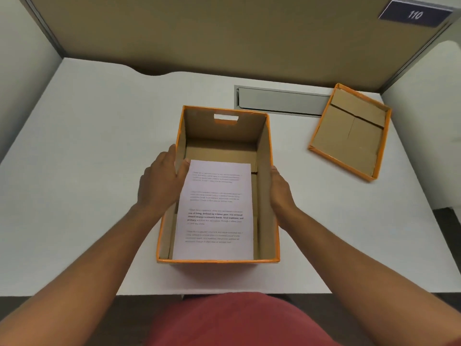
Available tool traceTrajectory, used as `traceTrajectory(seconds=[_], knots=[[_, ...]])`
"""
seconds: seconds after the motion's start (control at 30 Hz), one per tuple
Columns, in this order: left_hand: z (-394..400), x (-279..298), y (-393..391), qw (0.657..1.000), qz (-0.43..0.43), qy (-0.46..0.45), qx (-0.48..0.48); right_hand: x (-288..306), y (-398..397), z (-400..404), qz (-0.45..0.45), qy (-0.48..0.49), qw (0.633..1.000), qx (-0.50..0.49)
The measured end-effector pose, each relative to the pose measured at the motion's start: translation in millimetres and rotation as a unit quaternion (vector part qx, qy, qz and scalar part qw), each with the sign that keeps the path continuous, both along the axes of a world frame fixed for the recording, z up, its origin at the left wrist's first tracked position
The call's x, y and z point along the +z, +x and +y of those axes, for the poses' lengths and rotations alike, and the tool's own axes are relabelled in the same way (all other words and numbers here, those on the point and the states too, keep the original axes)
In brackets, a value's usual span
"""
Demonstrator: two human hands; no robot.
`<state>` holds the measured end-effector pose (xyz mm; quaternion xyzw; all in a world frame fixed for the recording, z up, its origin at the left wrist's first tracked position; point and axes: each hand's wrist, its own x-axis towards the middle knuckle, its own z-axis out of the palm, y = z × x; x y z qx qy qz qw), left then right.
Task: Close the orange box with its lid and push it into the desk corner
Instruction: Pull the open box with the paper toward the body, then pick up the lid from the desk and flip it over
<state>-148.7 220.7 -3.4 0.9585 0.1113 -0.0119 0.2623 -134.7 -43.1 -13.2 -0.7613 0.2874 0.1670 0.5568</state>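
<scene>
The box is standing open near the front middle of the desk, its long axis running away from the person toward the rear partition. A printed sheet is lying inside, leaning toward the near end. The left hand is resting flat against the outside of the left wall, fingers extended, thumb hooking over the rim; it is gripping nothing. The right hand is pressing against the right wall in like manner, spread, with its fingertips partly hidden by the rim.

The lid is lying upside down, well apart from the box, to the far right near the right rear corner, beside the cable tray. Its long axis is skewed relative to the box.

Judgement: the lid is lying forward and right of the right hand, which is clearly the nearer. The reach is going that way; the lid is needing turning over and squaring to the box before seating.
</scene>
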Motion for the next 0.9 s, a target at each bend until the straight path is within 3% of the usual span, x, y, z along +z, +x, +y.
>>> traceTrajectory(seconds=[0.17,0.27,0.43,0.57,0.7,0.9], knots=[[-17,13,9,0.997,0.035,0.038,0.063,2,3,-40,0.014,0.099,0.995,0.002],[-63,30,18,0.996,-0.026,0.046,0.076,-6,18,-104,-0.049,0.023,0.998,0.027],[-187,42,49,0.988,-0.117,0.09,-0.055,-29,64,-232,-0.138,-0.19,0.966,0.111],[-279,27,60,0.986,-0.091,0.054,-0.128,-54,93,-308,-0.108,-0.339,0.901,0.249],[-340,-5,60,0.979,-0.029,0.028,-0.202,-77,89,-352,-0.086,-0.395,0.842,0.358],[-367,-52,66,0.972,0.053,0.04,-0.224,-82,50,-370,-0.116,-0.384,0.835,0.377]])
